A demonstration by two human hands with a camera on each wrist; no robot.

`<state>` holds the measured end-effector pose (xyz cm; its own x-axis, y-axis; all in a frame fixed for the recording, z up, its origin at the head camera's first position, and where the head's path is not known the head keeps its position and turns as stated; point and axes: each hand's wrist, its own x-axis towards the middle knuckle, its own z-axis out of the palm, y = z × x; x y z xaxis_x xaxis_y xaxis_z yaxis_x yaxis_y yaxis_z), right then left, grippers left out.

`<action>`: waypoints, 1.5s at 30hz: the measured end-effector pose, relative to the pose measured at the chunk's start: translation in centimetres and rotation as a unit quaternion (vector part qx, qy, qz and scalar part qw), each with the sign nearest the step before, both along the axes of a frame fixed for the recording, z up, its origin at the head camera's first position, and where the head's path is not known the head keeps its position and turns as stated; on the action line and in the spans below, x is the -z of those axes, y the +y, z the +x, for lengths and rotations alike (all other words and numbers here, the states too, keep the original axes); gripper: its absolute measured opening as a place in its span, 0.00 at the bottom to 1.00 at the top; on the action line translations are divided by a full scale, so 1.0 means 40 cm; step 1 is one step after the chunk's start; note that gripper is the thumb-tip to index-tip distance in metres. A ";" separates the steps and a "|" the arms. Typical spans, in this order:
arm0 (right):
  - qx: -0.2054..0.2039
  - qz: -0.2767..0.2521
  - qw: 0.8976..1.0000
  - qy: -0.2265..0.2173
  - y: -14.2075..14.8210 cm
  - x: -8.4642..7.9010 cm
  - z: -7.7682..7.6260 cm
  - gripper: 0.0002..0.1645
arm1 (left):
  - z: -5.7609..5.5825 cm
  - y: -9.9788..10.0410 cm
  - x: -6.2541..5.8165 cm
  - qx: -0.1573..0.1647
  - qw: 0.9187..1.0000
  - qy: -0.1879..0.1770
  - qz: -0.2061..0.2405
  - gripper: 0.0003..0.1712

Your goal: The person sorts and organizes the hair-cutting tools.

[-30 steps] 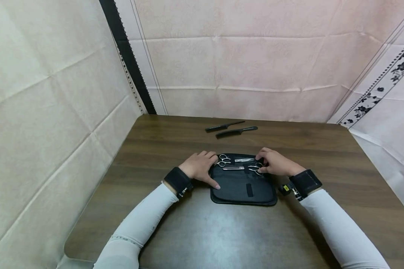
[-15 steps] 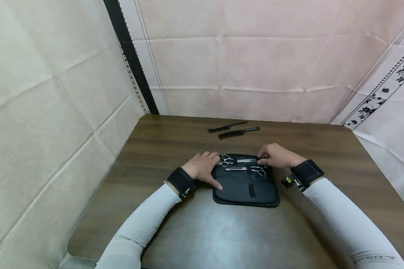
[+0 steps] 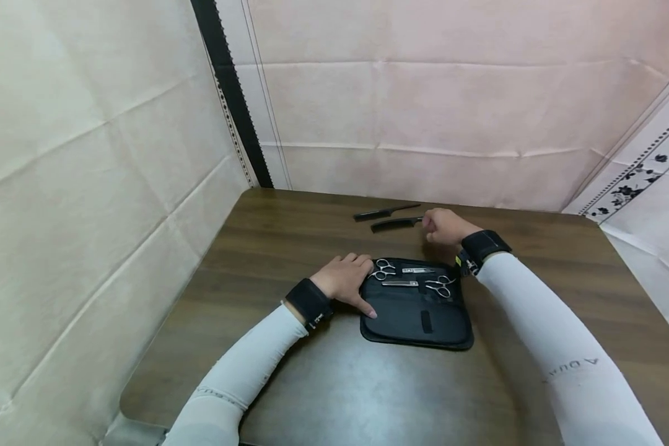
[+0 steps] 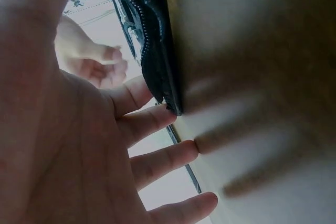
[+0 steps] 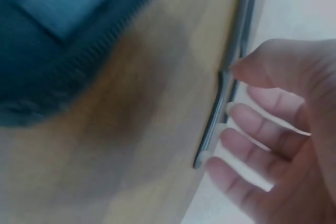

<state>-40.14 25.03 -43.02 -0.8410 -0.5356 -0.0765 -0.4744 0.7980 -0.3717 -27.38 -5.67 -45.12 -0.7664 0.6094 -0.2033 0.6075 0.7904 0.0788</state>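
Note:
My left hand (image 3: 347,279) rests at the left edge of an open black zippered case (image 3: 412,322), its thumb on the flap and its fingers stretched out. Silver hairdressing scissors (image 3: 399,284) are tucked under straps across the case's upper half. Beyond the case, my right hand (image 3: 448,226) is over the handle end of the nearer black comb (image 3: 396,225), hiding part of that handle. In the right wrist view, thumb and fingers are spread apart at the comb, fingertips right by its handle (image 5: 210,124). Behind it lies a second black comb with a thin tail (image 3: 387,213).
Everything lies on a brown wooden table (image 3: 290,235) with rounded corners. Pale cloth sheets hang behind (image 3: 451,111) and to the left (image 3: 89,217), close to the table's edges.
My right hand has left the scissors at the case's upper right corner and moved away to the nearer comb. My left hand stays at the case. The head view has shifted slightly.

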 end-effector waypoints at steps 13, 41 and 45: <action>0.045 0.082 0.996 0.010 -0.028 0.037 -0.117 0.30 | 0.003 0.001 -0.007 -0.002 1.000 0.006 -0.006 0.59; 0.093 0.155 0.983 -0.016 -0.058 0.019 -0.076 0.04 | 0.001 0.003 0.000 -0.009 1.000 0.007 -0.005 0.60; 0.079 0.172 0.982 -0.024 -0.056 0.017 -0.071 0.05 | 0.002 0.004 0.000 -0.006 1.000 0.006 -0.007 0.61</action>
